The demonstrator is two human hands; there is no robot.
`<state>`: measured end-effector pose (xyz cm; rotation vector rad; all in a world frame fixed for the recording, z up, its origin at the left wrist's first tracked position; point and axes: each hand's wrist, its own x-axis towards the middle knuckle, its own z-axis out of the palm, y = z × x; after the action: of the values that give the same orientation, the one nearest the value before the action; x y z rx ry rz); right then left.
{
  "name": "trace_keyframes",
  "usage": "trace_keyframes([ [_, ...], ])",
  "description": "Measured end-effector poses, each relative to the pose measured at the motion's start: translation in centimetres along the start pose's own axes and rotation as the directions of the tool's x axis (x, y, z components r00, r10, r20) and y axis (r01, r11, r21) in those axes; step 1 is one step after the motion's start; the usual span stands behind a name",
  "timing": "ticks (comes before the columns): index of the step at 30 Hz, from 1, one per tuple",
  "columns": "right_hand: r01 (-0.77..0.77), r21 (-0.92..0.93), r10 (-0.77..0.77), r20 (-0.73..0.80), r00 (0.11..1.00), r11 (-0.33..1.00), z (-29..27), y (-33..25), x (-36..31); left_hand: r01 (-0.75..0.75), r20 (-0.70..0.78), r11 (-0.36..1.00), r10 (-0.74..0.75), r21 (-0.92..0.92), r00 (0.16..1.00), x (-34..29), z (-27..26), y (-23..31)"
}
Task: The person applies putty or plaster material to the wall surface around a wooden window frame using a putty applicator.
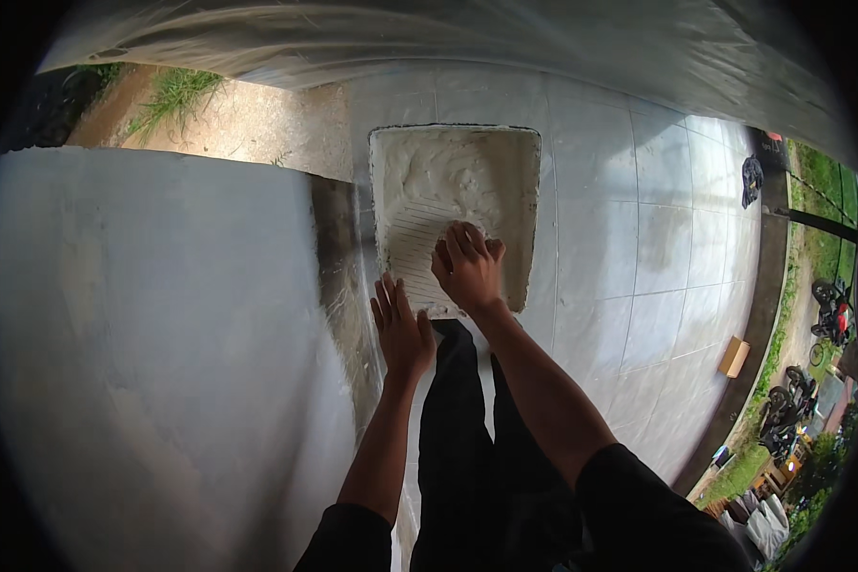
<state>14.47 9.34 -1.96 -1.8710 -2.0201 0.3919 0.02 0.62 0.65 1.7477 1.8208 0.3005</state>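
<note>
A rectangular tray (pixel 522 205) with a dark rim sits on the grey tiled floor in front of my feet. Thick off-white paste (pixel 448 162) coats its inside, heaped at the far end, and parallel ridges show across the near left part. Over the tray's near half, my right hand (pixel 469 267) has its fingers curled down around something whitish, mostly hidden beneath them. My left hand (pixel 403 329) is at the tray's near left corner, fingers stretched out and holding nothing; whether it touches the rim I cannot tell.
A broad pale grey panel or wall (pixel 153 315) fills the left side. Translucent sheeting (pixel 543 48) hangs across the top. To the right lie a dark bundle (pixel 752 181) and a small cardboard box (pixel 734 357) by the floor's edge, with motorbikes (pixel 832 310) and grass beyond.
</note>
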Motion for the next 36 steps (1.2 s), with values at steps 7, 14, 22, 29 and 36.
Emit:
trace_keyframes([
  [7, 0.05, -0.115, -0.044, 0.062, 0.997, 0.992, 1.7, 1.1, -2.3, -0.03, -0.039, 1.0, 0.03, 0.009, 0.999, -0.3, -0.5, 0.1],
  [14, -0.221, 0.159, 0.101, 0.544, 0.833, 0.962, -4.8, 0.1, -3.2, 0.058, -0.132, 0.996, -0.048, 0.071, 0.99, -4.3, -3.6, 0.9],
  [22, -0.716, 0.525, 0.051, 0.821, 0.569, -0.46, -13.2, 3.2, -2.5, 0.161, -0.361, 0.984, -0.121, 0.081, 0.925, -8.9, -6.7, 8.2],
  [29, -0.7, 0.478, -0.312, 0.658, 0.686, -0.531, -23.2, -0.6, -2.8, 0.205, -0.561, 0.977, -0.135, 0.063, 0.817, -13.9, -9.5, 15.7],
  [36, -0.878, 0.361, -0.666, 0.576, 0.475, -0.314, -26.8, -8.4, -6.9, 0.371, -0.696, 0.929, -0.274, -0.012, 0.664, -24.3, -14.2, 19.0],
])
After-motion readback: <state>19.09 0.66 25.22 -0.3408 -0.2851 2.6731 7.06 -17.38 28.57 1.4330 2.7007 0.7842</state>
